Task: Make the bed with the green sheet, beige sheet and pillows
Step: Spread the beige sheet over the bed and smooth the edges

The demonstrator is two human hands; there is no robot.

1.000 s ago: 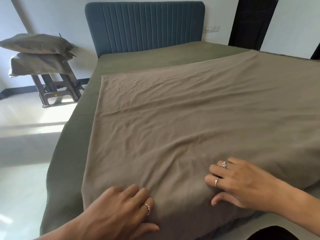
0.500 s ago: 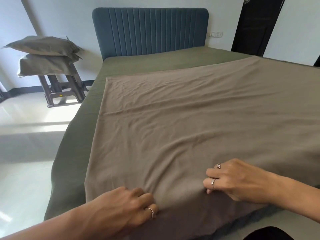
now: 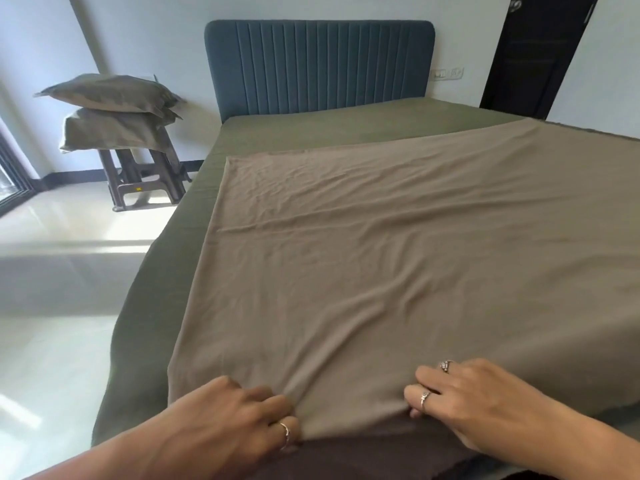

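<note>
The beige sheet (image 3: 398,265) is being spread over the green sheet (image 3: 166,271), which is covering the bed (image 3: 346,123) up to the blue headboard (image 3: 318,64). At the bed's foot edge, the beige sheet's hem is being gripped by the left hand (image 3: 228,420) and the right hand (image 3: 471,400), fingers curled into the bunched cloth. Two pillows (image 3: 114,112) are being kept stacked on a dark stool (image 3: 145,181) beyond the bed's left edge, near the head corner.

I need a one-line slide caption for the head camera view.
Both hands, left hand and right hand, grip the wrinkled beige sheet over the green sheet.
</note>
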